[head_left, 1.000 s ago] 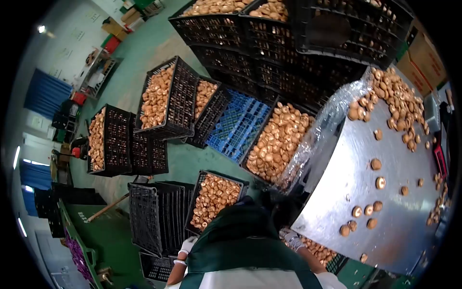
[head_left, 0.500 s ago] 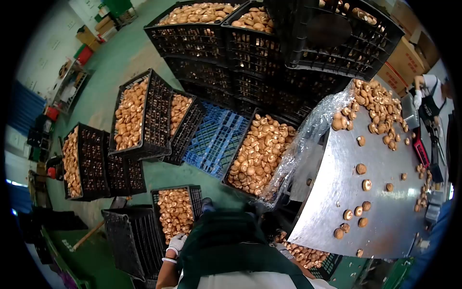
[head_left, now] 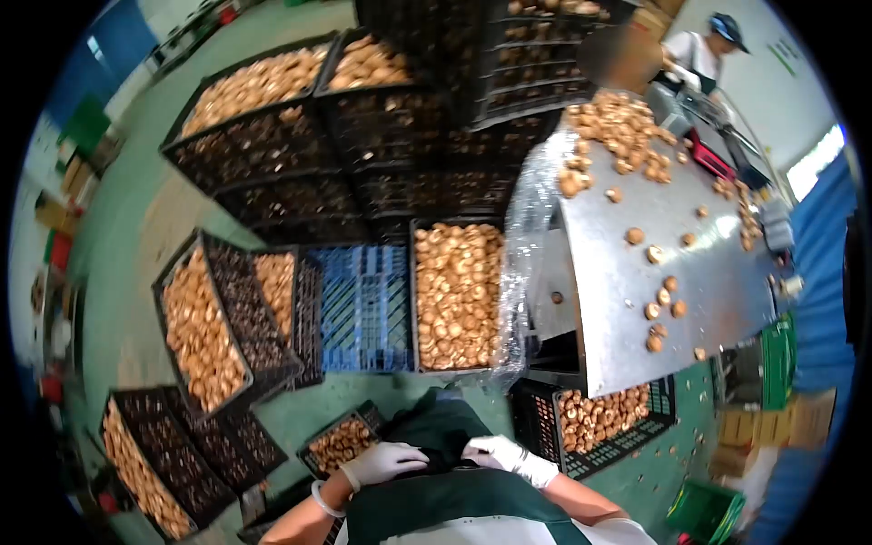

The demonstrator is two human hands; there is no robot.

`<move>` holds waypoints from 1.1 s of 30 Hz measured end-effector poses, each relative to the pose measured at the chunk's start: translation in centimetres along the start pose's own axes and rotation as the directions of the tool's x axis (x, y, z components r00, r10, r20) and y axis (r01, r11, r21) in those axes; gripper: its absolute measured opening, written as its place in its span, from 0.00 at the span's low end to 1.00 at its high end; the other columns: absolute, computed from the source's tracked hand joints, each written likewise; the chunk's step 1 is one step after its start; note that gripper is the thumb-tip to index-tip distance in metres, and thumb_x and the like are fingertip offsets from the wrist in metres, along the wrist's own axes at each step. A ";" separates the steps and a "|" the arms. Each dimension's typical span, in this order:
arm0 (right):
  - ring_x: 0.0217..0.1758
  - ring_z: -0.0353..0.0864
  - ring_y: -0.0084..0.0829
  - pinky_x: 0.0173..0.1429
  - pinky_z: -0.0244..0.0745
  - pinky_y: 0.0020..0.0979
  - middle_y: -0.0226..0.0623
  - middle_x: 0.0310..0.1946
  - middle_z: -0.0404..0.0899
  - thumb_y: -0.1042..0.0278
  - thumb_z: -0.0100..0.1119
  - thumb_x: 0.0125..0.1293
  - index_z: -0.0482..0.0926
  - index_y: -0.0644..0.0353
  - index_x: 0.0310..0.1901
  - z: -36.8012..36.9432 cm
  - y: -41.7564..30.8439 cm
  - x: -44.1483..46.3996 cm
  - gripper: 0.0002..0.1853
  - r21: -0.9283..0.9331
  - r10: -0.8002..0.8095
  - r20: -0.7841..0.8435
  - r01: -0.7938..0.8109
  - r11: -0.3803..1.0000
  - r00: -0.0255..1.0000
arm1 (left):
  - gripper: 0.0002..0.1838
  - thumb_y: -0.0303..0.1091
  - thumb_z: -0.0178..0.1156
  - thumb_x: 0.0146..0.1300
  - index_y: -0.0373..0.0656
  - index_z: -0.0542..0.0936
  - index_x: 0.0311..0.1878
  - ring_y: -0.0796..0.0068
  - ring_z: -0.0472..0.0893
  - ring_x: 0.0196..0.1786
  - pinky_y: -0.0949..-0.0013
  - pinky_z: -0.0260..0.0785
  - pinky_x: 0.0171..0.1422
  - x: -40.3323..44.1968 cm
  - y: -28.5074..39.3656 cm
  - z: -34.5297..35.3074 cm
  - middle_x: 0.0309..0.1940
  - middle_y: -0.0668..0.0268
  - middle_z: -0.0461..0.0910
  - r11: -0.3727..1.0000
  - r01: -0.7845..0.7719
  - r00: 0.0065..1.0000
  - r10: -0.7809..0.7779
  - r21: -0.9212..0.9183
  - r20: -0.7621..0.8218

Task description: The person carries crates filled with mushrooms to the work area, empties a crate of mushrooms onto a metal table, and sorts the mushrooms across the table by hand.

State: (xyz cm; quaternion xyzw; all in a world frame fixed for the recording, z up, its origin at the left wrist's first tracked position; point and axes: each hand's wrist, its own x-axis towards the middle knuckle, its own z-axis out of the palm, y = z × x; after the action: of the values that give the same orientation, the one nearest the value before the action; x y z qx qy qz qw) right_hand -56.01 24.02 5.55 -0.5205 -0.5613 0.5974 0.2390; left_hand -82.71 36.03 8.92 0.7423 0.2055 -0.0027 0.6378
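Note:
Both my hands wear white gloves and sit at the front of my dark green apron (head_left: 454,509). My left hand (head_left: 389,461) lies flat over the cloth, fingers stretched toward the middle. From the other side, my right hand (head_left: 509,457) rests on it, fingers extended and tips partly hidden by the dark fabric. No mushroom or crate is in either hand. Just beyond my left hand stands a small-looking crate of mushrooms (head_left: 343,443). To the right of my right hand, a black crate of brown mushrooms (head_left: 604,418) sits on the floor below the table edge.
Straight ahead, a full mushroom crate (head_left: 457,295) stands beside a blue pallet (head_left: 363,309). Stacked black crates (head_left: 300,154) rise behind. More filled crates (head_left: 204,336) lean at left. A metal table (head_left: 627,300) holds scattered mushrooms, with plastic wrap (head_left: 527,236) along its edge. A co-worker (head_left: 699,59) stands beyond.
My view has turned right and shifted. My left hand has come from beside the left crate to the front of my apron, and my right hand has also come in from my side.

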 end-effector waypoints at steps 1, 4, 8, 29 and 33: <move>0.39 0.80 0.34 0.46 0.74 0.31 0.35 0.33 0.80 0.67 0.60 0.61 0.80 0.58 0.39 0.0 -0.4 -1.0 0.06 -0.040 -0.038 -0.060 0.036 0.999 0.997 | 0.17 0.42 0.54 0.66 0.39 0.79 0.48 0.56 0.79 0.46 0.63 0.70 0.53 0.9 1.1 -1.1 0.43 0.56 0.80 0.997 0.013 0.993 -0.022 0.077 0.120; 0.46 0.77 0.41 0.53 0.71 0.34 0.35 0.38 0.79 0.65 0.57 0.61 0.80 0.54 0.43 -2.3 -2.9 -2.9 0.09 -0.340 -0.256 -0.032 0.230 0.912 0.966 | 0.18 0.38 0.57 0.65 0.41 0.77 0.55 0.67 0.79 0.43 0.69 0.70 0.50 3.6 0.7 -3.2 0.43 0.58 0.79 0.994 -0.033 0.907 -0.015 0.105 0.421; 0.54 0.74 0.38 0.58 0.69 0.33 0.39 0.48 0.77 0.66 0.48 0.65 0.75 0.55 0.56 -2.2 -4.0 -2.5 0.18 0.004 -0.229 -0.012 0.229 0.973 0.973 | 0.22 0.32 0.56 0.65 0.39 0.70 0.62 0.81 0.75 0.49 0.75 0.68 0.54 5.6 4.5 -3.4 0.48 0.68 0.76 0.957 0.284 0.820 -0.208 -0.064 0.534; 0.56 0.72 0.24 0.62 0.64 0.26 0.34 0.50 0.76 0.62 0.50 0.70 0.71 0.64 0.58 -1.9 -12.7 -1.2 0.19 0.568 0.130 -0.202 0.008 0.823 0.971 | 0.22 0.42 0.45 0.73 0.37 0.69 0.63 0.76 0.68 0.63 0.73 0.59 0.67 3.0 6.3 -16.9 0.57 0.63 0.73 0.971 -0.023 0.851 0.143 -0.237 0.505; 0.56 0.72 0.23 0.62 0.64 0.26 0.33 0.50 0.76 0.62 0.50 0.70 0.71 0.64 0.58 -0.9 -13.3 0.6 0.19 0.591 0.099 -0.213 0.048 0.805 0.972 | 0.22 0.42 0.45 0.73 0.37 0.69 0.63 0.75 0.68 0.63 0.72 0.59 0.67 0.8 5.7 -18.6 0.57 0.63 0.73 0.931 0.208 0.941 -0.106 -0.301 0.321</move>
State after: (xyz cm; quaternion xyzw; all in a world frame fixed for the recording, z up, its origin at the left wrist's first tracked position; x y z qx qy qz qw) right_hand -59.36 28.32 17.77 -0.4941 -0.3077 0.6802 0.4455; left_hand -85.04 53.26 17.61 0.5965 0.1634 -0.1322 0.7746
